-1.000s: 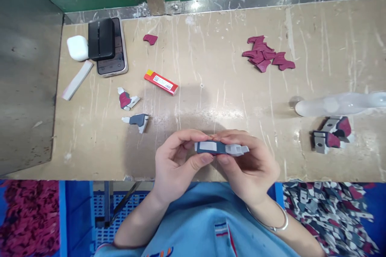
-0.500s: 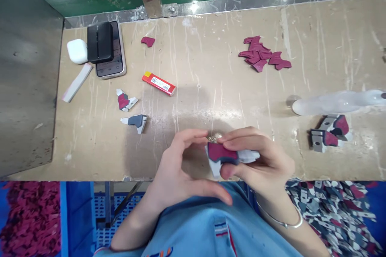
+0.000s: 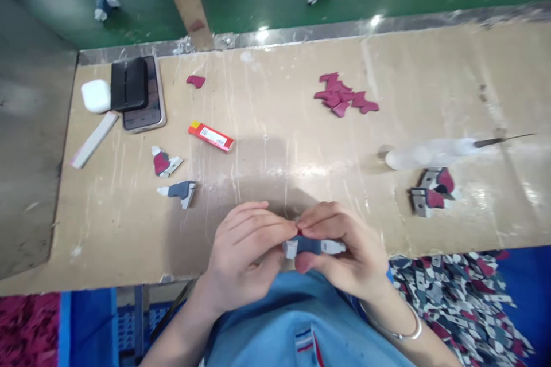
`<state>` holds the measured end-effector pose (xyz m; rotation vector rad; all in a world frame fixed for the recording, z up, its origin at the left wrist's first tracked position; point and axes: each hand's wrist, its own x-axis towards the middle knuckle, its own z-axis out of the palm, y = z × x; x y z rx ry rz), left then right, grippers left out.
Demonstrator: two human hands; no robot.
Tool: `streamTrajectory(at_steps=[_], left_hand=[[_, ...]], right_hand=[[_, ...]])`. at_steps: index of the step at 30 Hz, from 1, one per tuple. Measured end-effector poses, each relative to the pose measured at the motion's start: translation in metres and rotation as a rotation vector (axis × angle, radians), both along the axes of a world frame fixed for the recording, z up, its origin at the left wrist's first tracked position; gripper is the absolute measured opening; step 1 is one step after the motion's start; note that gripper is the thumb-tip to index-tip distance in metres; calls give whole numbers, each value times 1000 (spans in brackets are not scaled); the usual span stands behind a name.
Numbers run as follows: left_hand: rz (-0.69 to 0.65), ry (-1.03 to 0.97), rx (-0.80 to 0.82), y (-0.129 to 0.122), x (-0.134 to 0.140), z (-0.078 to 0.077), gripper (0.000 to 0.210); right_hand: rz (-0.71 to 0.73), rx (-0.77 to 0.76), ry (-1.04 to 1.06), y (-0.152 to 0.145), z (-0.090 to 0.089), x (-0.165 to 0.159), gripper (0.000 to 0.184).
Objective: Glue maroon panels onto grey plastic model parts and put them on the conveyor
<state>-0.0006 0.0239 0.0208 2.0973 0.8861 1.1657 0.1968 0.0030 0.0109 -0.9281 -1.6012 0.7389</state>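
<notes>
Close to the table's front edge, my right hand [image 3: 350, 249] pinches a small dark grey and white plastic part [image 3: 310, 245] between thumb and fingers. My left hand [image 3: 247, 252] is closed at the part's left end, its fingertips pressing on the upper edge. A sliver of maroon shows under the meeting fingertips; the rest of that side is hidden. Two similar parts lie to the left: one with a maroon panel [image 3: 166, 163] and one plain grey and white [image 3: 178, 190]. On the right, maroon-panelled parts [image 3: 433, 192] sit together beside a translucent squeeze bottle [image 3: 430, 153] with a thin dark tip.
Maroon pieces [image 3: 340, 96] lie piled at the back, with a single one [image 3: 196, 81] further left. A red lighter [image 3: 210, 136], a phone [image 3: 157, 94], a black case [image 3: 129, 83] and a white case [image 3: 96, 96] are at left. Bins of parts [image 3: 456, 304] stand below the table edge.
My left hand has closed in from an open pose onto the part. The part has turned, so its grey side faces up instead of the maroon panel. The view has shifted.
</notes>
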Motion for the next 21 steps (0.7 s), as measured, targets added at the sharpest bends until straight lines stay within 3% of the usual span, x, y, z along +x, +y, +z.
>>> streamTrajectory(at_steps=[8,11,12,14,16,19,21], left_hand=[[-478,272,159,21,26,29,20],[-576,465,242,53,42,32,15],[-568,560,261,72,47,32,12],[-466,667,209,125,55,31,31],[-211,723,42,189,63,28,44],[1,699,22,286,77,19,47],[80,655,6,337,89,9,54]], right_hand=[[-47,33,-182,-23,23,37,21],[-155,97,-351,-23,20,63,15],[-226,130,-417,-22,14,73,12],[-392,198,-543,-22,-1,96,10],[-522,230,-661,-23,-20,119,10],[-655,164,-785,-32,-42,143,11],[-734,105,-800,-41,-49,152,14]])
